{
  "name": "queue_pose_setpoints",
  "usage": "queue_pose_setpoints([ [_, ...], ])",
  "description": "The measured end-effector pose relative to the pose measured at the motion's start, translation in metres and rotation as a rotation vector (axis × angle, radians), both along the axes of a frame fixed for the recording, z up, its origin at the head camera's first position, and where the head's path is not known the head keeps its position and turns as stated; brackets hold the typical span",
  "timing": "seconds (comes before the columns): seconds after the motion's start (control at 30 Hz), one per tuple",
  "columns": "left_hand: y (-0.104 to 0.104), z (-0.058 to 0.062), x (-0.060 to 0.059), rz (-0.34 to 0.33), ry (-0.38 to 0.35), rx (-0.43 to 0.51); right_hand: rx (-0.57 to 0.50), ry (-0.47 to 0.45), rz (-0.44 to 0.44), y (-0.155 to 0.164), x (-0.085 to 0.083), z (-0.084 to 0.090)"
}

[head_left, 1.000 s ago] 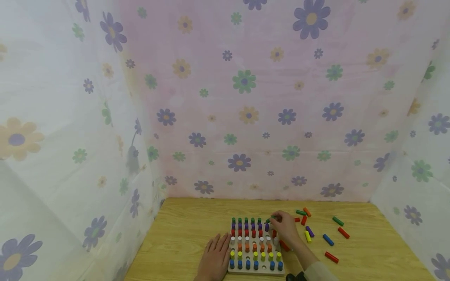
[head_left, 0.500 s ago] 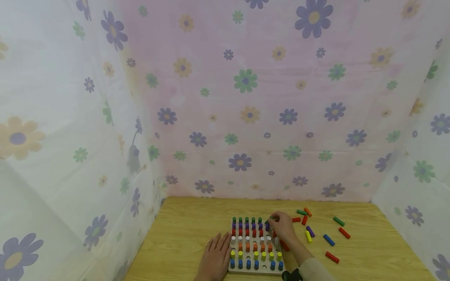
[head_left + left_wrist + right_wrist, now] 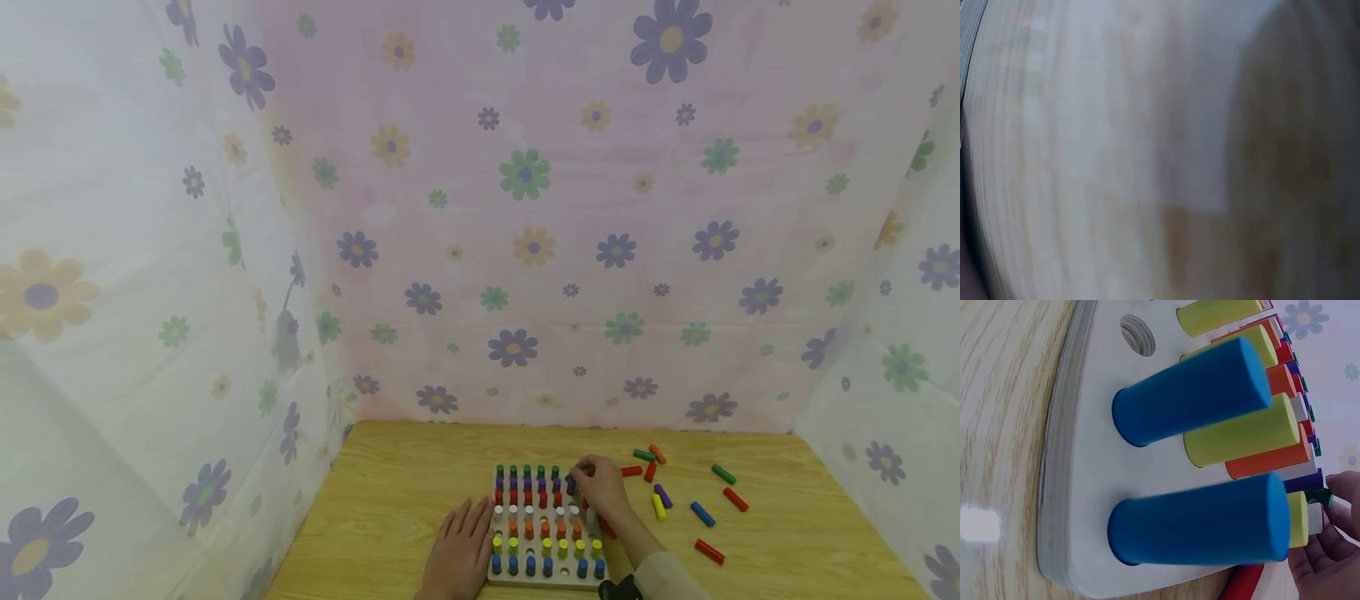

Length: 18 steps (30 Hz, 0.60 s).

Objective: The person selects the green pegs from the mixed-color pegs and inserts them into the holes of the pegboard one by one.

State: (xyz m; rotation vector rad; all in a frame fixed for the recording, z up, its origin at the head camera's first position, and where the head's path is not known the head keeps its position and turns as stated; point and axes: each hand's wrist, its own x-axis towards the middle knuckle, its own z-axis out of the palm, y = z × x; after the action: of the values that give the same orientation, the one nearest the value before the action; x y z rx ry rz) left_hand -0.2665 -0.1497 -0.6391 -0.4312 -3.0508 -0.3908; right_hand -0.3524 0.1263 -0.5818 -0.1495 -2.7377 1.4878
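A pale wooden pegboard (image 3: 536, 581) stands on the table, bearing rows of upright coloured pegs, with blue ones in front and green ones at the back. My left hand (image 3: 459, 546) lies flat with straight fingers along the board's left edge. At the back right corner my right hand (image 3: 602, 485) pinches a green peg (image 3: 1320, 497) between thumb and fingers, over the end of the green row. The fingers mostly hide that peg in the head view. In the right wrist view, blue pegs (image 3: 1191, 400) fill the foreground. The left wrist view is a blur.
Loose pegs lie right of the board, among them a blue peg (image 3: 702, 513), a yellow peg (image 3: 658, 507), a purple peg (image 3: 663, 496) and a red peg (image 3: 708, 551). A few holes show in the board, one in the blue row (image 3: 1138, 335). Flowered cloth (image 3: 525, 250) walls surround the table.
My right hand has lowered slightly at the board's back right corner, and the green peg it pinches has sunk out of sight in the head view. My left hand stays in place.
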Motion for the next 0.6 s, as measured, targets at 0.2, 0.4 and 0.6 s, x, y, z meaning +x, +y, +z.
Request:
queue_pose_setpoints([
  [0.2,-0.0004,-0.0018,-0.0008,0.002,0.008,0.007,-0.015,0.029,0.001,-0.0032,-0.0007,-0.0014],
  [0.4,0.0012,-0.0011,-0.0006,0.009,-0.011,-0.004,-0.003,0.041,0.016,-0.0068,-0.0011,-0.0065],
  [0.6,0.0014,-0.0050,-0.0011,0.016,-0.017,-0.019,0.010,0.076,0.028,-0.0073,0.0019,-0.0080],
])
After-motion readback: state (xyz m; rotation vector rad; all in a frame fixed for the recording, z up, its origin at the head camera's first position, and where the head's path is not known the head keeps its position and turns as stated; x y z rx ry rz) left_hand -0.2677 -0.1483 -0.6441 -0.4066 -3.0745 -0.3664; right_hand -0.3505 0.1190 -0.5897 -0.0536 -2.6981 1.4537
